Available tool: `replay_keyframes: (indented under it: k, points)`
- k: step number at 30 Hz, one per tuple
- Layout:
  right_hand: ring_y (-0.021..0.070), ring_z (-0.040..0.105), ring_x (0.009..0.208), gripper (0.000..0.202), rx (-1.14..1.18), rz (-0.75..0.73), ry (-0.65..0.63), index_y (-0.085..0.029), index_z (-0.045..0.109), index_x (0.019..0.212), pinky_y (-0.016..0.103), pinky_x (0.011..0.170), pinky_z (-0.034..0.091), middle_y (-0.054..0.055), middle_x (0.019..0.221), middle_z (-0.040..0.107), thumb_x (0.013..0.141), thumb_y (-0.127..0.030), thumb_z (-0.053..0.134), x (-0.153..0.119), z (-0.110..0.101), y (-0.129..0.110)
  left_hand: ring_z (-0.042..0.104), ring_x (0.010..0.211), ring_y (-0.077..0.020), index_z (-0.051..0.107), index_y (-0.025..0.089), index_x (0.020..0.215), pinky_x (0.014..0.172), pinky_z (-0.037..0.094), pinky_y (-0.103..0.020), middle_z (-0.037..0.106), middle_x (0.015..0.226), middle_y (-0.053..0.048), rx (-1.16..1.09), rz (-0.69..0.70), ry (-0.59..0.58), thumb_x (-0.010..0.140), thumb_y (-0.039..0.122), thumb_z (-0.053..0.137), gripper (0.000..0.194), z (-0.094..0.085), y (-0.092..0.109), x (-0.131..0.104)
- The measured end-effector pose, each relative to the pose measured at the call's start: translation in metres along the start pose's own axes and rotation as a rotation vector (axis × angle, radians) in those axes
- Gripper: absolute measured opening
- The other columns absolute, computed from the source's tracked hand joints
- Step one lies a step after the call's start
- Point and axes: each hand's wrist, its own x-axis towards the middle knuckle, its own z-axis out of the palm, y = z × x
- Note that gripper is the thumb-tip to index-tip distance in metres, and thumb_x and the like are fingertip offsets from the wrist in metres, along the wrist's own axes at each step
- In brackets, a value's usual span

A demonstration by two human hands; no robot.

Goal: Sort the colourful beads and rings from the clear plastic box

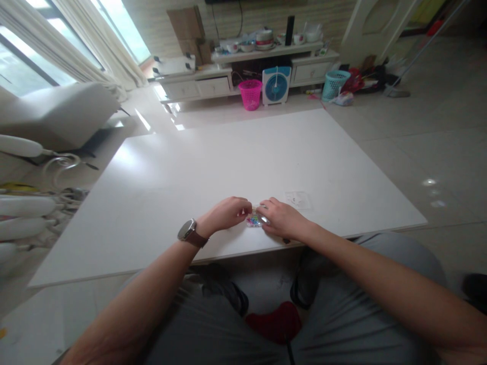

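Observation:
A small see-through box (254,221) with bright little pieces, perhaps beads, in several colours lies near the table's front edge, between my hands. My left hand (231,212) is at its left side, with thumb and fingers brought together in a pinch; whatever is between the fingertips is too small to make out. Over the right part of the box, my right hand (283,218) curls its fingers and grips it, hiding that side. Just beyond my right hand lies a see-through plastic bag (299,199) with tiny contents.
The white table (213,162) spreads out before me. A small dark object (286,241) sits at its front edge beneath my right wrist. Past the table stand a pink basket (250,94), a blue fan (276,86) and a low cabinet (213,87). White chairs (26,207) are at the left.

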Motion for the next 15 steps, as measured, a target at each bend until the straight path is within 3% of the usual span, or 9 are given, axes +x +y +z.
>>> replay_keyframes:
  k: [8, 12, 15]
  points:
    - [0.0267, 0.048, 0.109, 0.033, -0.014, -0.008, 0.01, -0.016, 0.058, 0.117, 0.037, 0.091, 0.046, 0.015, 0.116, 0.058, 0.085, -0.025, 0.061, -0.002, -0.001, -0.001, 0.061, 0.073, -0.0135, 0.073, 0.019, 0.085, 0.069, 0.046, -0.023, 0.069, 0.081, -0.003, 0.085, -0.196, -0.06, 0.075, 0.023, 0.063, 0.015, -0.02, -0.029, -0.015]
    - [0.0267, 0.048, 0.109, 0.033, -0.013, -0.011, 0.008, -0.015, 0.058, 0.117, 0.037, 0.091, 0.045, 0.015, 0.117, 0.058, 0.085, -0.024, 0.06, -0.003, -0.001, 0.0, 0.062, 0.071, -0.0136, 0.074, 0.019, 0.087, 0.065, 0.046, -0.022, 0.071, 0.082, -0.003, 0.046, -0.289, -0.203, 0.068, 0.019, 0.066, 0.02, -0.016, -0.037, -0.017]
    - [0.0267, 0.047, 0.109, 0.033, -0.008, -0.013, 0.006, -0.015, 0.058, 0.117, 0.037, 0.092, 0.045, 0.015, 0.117, 0.058, 0.086, -0.025, 0.06, -0.003, -0.002, 0.0, 0.062, 0.069, -0.0128, 0.074, 0.018, 0.085, 0.065, 0.045, -0.022, 0.071, 0.08, -0.003, 0.04, -0.297, -0.221, 0.069, 0.012, 0.06, 0.022, -0.008, -0.039, -0.015]
